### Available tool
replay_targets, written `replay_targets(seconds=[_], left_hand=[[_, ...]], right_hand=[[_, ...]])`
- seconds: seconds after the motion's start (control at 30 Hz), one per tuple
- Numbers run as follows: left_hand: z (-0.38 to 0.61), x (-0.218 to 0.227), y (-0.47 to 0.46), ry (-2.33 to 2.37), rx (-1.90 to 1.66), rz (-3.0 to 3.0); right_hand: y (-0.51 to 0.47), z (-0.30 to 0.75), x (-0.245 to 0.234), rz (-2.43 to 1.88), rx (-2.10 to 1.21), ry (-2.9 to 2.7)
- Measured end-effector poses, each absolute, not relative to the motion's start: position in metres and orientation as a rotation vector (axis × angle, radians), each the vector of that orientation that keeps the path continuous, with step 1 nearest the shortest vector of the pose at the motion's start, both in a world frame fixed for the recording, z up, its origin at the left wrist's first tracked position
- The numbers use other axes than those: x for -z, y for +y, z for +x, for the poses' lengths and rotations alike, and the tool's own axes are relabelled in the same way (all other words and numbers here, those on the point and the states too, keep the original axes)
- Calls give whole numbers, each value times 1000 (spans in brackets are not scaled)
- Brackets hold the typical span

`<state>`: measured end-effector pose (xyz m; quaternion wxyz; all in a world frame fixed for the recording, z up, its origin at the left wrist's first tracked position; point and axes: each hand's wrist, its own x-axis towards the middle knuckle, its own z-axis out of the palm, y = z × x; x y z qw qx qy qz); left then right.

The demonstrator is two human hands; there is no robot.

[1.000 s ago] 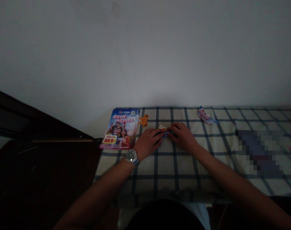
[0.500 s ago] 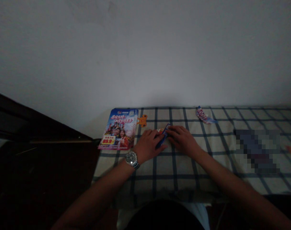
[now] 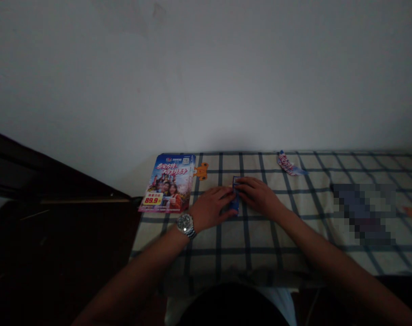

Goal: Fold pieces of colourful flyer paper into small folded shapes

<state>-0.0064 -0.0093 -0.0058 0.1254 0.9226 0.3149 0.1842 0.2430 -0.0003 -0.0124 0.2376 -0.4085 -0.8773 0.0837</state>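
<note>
A folded blue paper strip [image 3: 236,208] is held on the cloth-covered counter [image 3: 233,240], gripped along 1 side by the left hand [image 3: 210,208] and at its far end by the right hand [image 3: 258,195]. A leaflet stack [image 3: 168,181], printed with 89.9, is seen left of the left hand; a pink-and-blue paper piece [image 3: 286,164] is placed near the wall [image 3: 246,81], past the right hand.

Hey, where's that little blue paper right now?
In the head view, the blue paper is just right of centre on the checked cloth, between the left hand and the right hand, with the stack of flyers farther left.
</note>
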Motion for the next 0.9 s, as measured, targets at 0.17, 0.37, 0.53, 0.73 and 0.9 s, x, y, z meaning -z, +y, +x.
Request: replay_targets(seconds=[0.17, 0.37, 0.53, 0.73, 0.9], left_hand=[[-6, 6, -8, 882, -491, 2736], [-5, 8, -7, 905, -496, 2749], [-6, 8, -5, 942, -504, 2751], [-8, 8, -3, 913, -500, 2739], [-8, 8, -4, 930, -480, 2734]], right_hand=[[4, 247, 16, -1089, -222, -2414], [4, 247, 16, -1075, -222, -2417], [-2, 245, 13, -1098, -267, -2398], [-6, 245, 18, -1102, -277, -2380], [-6, 244, 21, -1110, -285, -2366]])
